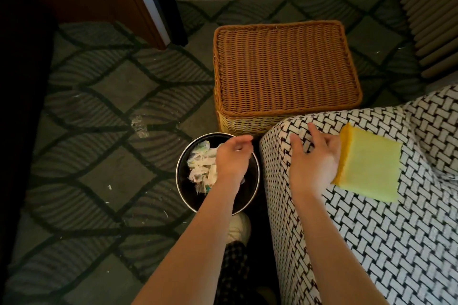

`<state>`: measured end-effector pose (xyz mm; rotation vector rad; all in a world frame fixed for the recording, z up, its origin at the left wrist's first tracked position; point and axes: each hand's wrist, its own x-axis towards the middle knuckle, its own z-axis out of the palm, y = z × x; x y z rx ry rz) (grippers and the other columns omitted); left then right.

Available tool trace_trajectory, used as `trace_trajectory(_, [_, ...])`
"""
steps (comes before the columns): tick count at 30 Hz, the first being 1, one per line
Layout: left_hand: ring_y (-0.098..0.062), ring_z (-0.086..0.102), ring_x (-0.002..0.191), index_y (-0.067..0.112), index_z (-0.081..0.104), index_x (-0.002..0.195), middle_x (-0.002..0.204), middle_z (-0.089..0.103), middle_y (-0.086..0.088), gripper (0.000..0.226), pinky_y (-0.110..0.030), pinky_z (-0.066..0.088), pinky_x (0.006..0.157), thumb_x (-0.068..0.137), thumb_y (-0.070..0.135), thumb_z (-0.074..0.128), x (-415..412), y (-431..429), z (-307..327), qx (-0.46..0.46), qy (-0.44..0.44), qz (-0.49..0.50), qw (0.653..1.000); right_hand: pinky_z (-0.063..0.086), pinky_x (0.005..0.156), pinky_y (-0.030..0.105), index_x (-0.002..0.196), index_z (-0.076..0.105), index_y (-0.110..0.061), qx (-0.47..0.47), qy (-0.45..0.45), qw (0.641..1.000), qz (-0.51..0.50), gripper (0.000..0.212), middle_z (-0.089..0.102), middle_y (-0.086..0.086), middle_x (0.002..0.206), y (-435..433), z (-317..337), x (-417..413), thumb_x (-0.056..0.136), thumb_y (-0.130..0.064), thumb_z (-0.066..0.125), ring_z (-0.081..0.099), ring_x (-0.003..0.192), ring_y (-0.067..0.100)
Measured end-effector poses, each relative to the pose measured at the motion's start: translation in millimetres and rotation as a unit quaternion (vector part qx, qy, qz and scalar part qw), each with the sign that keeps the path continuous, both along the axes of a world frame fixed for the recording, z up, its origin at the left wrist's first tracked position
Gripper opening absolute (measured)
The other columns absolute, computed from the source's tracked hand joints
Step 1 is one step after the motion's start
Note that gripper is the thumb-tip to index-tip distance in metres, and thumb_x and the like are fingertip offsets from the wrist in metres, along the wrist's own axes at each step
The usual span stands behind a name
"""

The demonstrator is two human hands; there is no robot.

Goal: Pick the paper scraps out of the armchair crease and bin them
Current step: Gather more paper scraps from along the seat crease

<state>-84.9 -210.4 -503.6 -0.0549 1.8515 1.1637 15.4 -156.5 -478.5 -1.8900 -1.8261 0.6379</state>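
A round black bin [182,181] stands on the carpet beside the armchair, with crumpled white paper scraps [200,168] inside. My left hand [231,158] hovers over the bin's right half, fingers loosely curled, holding nothing that I can see. My right hand [313,156] rests with spread fingers on the armchair's arm [347,230], which is covered in a black-and-white woven pattern. The armchair crease is out of view.
A yellow sponge cloth [369,168] lies on the armchair arm just right of my right hand. A brown wicker basket [285,69] stands upside down behind the bin. Small white specks and a clear scrap [140,126] lie on the patterned carpet. My shoe [238,229] is below the bin.
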Motion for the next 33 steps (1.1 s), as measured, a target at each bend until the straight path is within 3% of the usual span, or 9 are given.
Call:
trace_trajectory(5, [-0.013, 0.062, 0.089, 0.006, 0.068, 0.106, 0.093, 0.067, -0.002, 0.02, -0.028, 0.051, 0.09, 0.087, 0.005, 0.06, 20.7, 35.1, 26.4, 0.109, -0.001, -0.049, 0.993, 0.034, 0.067, 0.023, 0.113, 0.066, -0.015, -0.007, 0.022, 0.999, -0.027, 0.03, 0.056, 0.003, 0.111, 8.1, 0.8, -1.4, 0.087, -0.029, 0.062, 0.054, 0.094, 0.017])
trace_trajectory(10, [-0.013, 0.063, 0.09, 0.005, 0.067, 0.105, 0.096, 0.068, -0.004, 0.02, -0.027, 0.052, 0.088, 0.087, 0.002, 0.06, 25.0, 43.9, 34.5, 0.134, 0.037, -0.086, 0.987, 0.032, 0.067, 0.021, 0.102, 0.071, -0.012, -0.016, 0.027, 0.999, -0.018, 0.021, 0.057, 0.002, 0.109, 9.3, 2.0, 0.4, 0.089, -0.024, 0.059, 0.054, 0.094, 0.017])
trace_trajectory(13, [-0.017, 0.064, 0.092, 0.009, 0.067, 0.096, 0.094, 0.067, -0.006, 0.017, -0.028, 0.052, 0.089, 0.089, 0.001, 0.054, 27.1, 44.1, 40.8, 0.143, 0.007, -0.08, 0.986, 0.042, 0.071, 0.029, 0.099, 0.07, -0.008, -0.02, 0.058, 0.998, 0.015, 0.019, 0.06, 0.006, 0.105, 3.2, 4.7, -7.6, 0.089, -0.017, 0.057, 0.056, 0.089, 0.019])
trace_trajectory(16, [-0.019, 0.063, 0.098, 0.016, 0.068, 0.082, 0.096, 0.068, -0.008, 0.021, -0.03, 0.048, 0.095, 0.088, 0.001, 0.055, 18.2, 34.7, 37.2, 0.111, -0.013, -0.011, 0.994, 0.044, 0.07, 0.024, 0.097, 0.07, -0.002, -0.027, 0.074, 0.991, 0.112, 0.017, 0.064, 0.01, 0.103, -14.5, 4.4, -23.1, 0.087, -0.007, 0.056, 0.059, 0.082, 0.018])
trace_trajectory(19, [-0.022, 0.063, 0.101, 0.018, 0.068, 0.076, 0.098, 0.068, -0.009, 0.023, -0.034, 0.048, 0.097, 0.087, 0.001, 0.057, -2.5, 11.0, 19.2, 0.034, -0.005, 0.034, 0.999, 0.042, 0.073, 0.022, 0.101, 0.069, -0.007, -0.095, 0.002, 0.974, 0.205, 0.021, 0.065, 0.007, 0.103, -30.0, -10.0, -40.0, 0.089, -0.008, 0.052, 0.061, 0.088, 0.02])
trace_trajectory(23, [-0.028, 0.056, 0.115, 0.009, 0.067, 0.109, 0.118, 0.064, -0.012, 0.025, -0.032, 0.041, 0.1, 0.094, 0.01, 0.046, -28.1, -27.1, -8.0, -0.12, 0.048, 0.0, 0.992, 0.04, 0.094, 0.023, 0.12, 0.061, -0.008, -0.298, -0.04, 0.923, 0.24, 0.034, 0.062, 0.008, 0.122, -43.3, -35.1, -56.2, 0.09, -0.004, 0.046, 0.055, 0.114, 0.02])
trace_trajectory(26, [-0.027, 0.053, 0.12, 0.008, 0.058, 0.124, 0.129, 0.058, -0.011, 0.033, -0.028, 0.041, 0.094, 0.096, 0.008, 0.041, -37.9, -41.9, -18.0, -0.164, 0.055, -0.04, 0.984, 0.032, 0.102, 0.022, 0.131, 0.05, -0.005, -0.382, -0.037, 0.891, 0.242, 0.04, 0.052, 0.01, 0.135, -42.8, -41.7, -56.8, 0.091, -0.005, 0.045, 0.045, 0.126, 0.021])
trace_trajectory(30, [-0.02, 0.06, 0.109, 0.009, 0.062, 0.12, 0.128, 0.059, -0.009, 0.031, -0.032, 0.044, 0.093, 0.095, 0.006, 0.043, -38.7, -41.6, -15.4, -0.188, 0.048, -0.022, 0.981, 0.048, 0.094, 0.03, 0.123, 0.058, -0.009, -0.396, 0.023, 0.905, 0.155, 0.036, 0.06, 0.01, 0.124, -44.8, -42.4, -51.6, 0.088, -0.004, 0.05, 0.059, 0.109, 0.023])
trace_trajectory(33, [-0.012, 0.067, 0.086, 0.006, 0.063, 0.115, 0.112, 0.064, -0.005, 0.026, -0.018, 0.046, 0.065, 0.095, 0.011, 0.047, -27.3, -28.7, -1.8, -0.107, 0.041, -0.014, 0.993, 0.054, 0.083, 0.03, 0.105, 0.068, -0.011, -0.347, 0.064, 0.923, 0.153, 0.026, 0.069, 0.006, 0.104, -43.9, -23.8, -41.5, 0.087, -0.003, 0.052, 0.066, 0.09, 0.017])
